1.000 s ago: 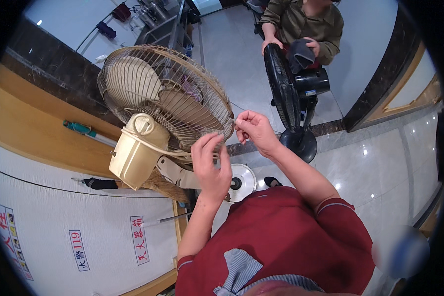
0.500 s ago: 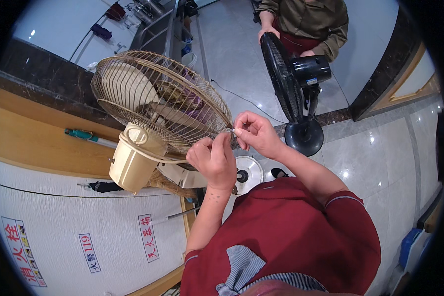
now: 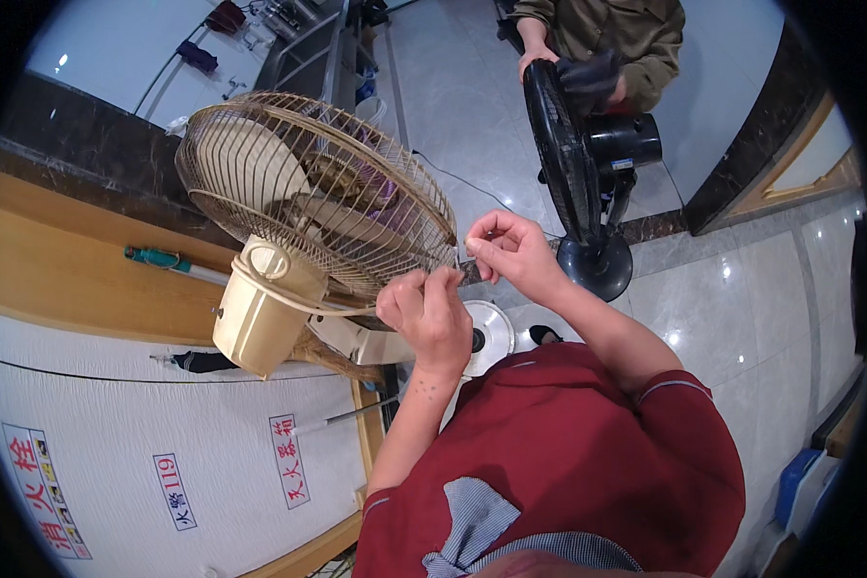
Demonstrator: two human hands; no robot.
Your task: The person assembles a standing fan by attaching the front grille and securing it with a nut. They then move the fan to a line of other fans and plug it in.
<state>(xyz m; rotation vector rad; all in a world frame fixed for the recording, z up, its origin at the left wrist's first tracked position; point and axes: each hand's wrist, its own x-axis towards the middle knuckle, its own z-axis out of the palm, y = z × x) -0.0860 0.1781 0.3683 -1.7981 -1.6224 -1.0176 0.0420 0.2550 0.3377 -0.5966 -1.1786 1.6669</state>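
A cream standing fan with a rusty wire guard [image 3: 289, 144] stands at the left, its boxy motor housing [image 3: 268, 318] turned toward me and a white round base [image 3: 491, 332] below. My left hand [image 3: 422, 313] is closed in a pinch at the guard's near right rim; what lies between its fingertips is hidden. Just right of that rim is my right hand [image 3: 512, 258], thumb and forefinger pinched and the other fingers curled, a little apart from the wire. Anything in its pinch is too small to make out.
Across from me another person [image 3: 602, 39] holds a black standing fan [image 3: 559, 144] and a dark cloth [image 3: 588, 82]. A cable [image 3: 462, 183] runs over the tiles. Left are a wooden ledge [image 3: 58, 241], a green-ended pole [image 3: 159, 258] and a white panel [image 3: 116, 424].
My right hand has drawn slightly right and up, away from my left fingertips. The black fan has shifted right, and a dark cloth now shows in the other person's hand.
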